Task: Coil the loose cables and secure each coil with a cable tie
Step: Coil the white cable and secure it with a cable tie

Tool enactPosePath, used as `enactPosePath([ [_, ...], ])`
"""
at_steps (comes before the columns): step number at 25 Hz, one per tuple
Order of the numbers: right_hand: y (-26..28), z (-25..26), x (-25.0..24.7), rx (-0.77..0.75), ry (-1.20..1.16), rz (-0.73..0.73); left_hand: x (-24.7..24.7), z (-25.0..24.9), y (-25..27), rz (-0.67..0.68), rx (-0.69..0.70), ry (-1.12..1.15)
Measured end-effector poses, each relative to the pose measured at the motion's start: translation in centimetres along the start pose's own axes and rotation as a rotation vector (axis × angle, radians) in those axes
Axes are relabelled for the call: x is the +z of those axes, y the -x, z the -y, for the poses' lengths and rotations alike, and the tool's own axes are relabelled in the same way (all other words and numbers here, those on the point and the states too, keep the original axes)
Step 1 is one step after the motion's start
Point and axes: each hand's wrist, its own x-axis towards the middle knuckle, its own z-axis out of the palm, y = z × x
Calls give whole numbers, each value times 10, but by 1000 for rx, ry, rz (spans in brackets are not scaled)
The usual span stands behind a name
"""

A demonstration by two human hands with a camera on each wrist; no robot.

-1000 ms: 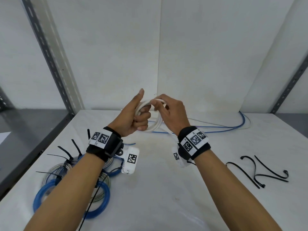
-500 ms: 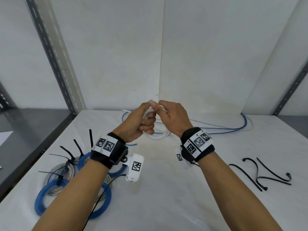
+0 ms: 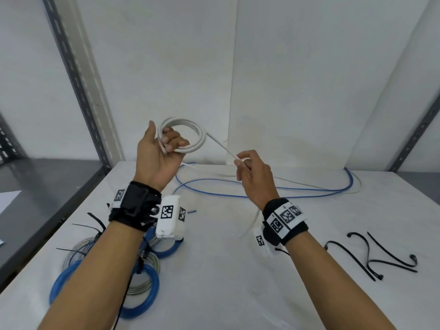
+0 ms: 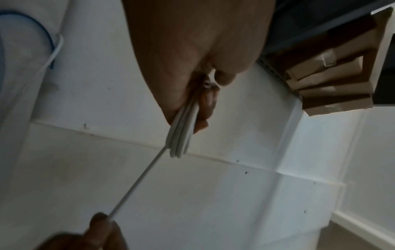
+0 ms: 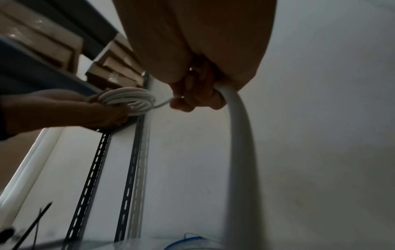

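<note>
White cable coil (image 3: 182, 135) sits gripped in the left hand (image 3: 158, 158), its taut tail running toward the right hand (image 3: 253, 173) (pinching it).

From head height we look down and forward over the white table (image 3: 238, 270). Our wrist cameras sit close under each palm, facing up at the white cable coil (image 3: 188, 134) they share.

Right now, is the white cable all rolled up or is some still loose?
Partly rolled. The left hand holds several loops of the white cable; a straight stretch runs to the right hand, and more hangs below it.
</note>
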Motion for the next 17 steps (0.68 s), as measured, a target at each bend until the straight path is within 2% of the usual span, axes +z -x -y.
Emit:
enactPosePath([
  [2, 3, 11, 2, -41, 113, 65, 0, 2, -1, 19, 81, -73],
  [4, 7, 31, 2, -75, 219, 147, 4, 10, -1, -59, 187, -264],
  [6, 13, 54, 1, -16, 20, 224, 8, 20, 1, -99, 268, -444],
  [9, 20, 71, -1, 88, -354, 297, 10, 27, 1, -96, 291, -508],
  [11, 17, 70, -3, 95, -442, 357, 11, 26, 0, -100, 283, -516],
  [13, 13, 66, -5, 71, -429, 408, 8, 28, 1, -84, 258, -547],
  [14, 10, 64, -7, 41, -378, 386, 6, 29, 2, -76, 241, -571],
  [17, 3, 58, -18, -173, -84, 145, -2, 30, 4, -74, 190, -602],
])
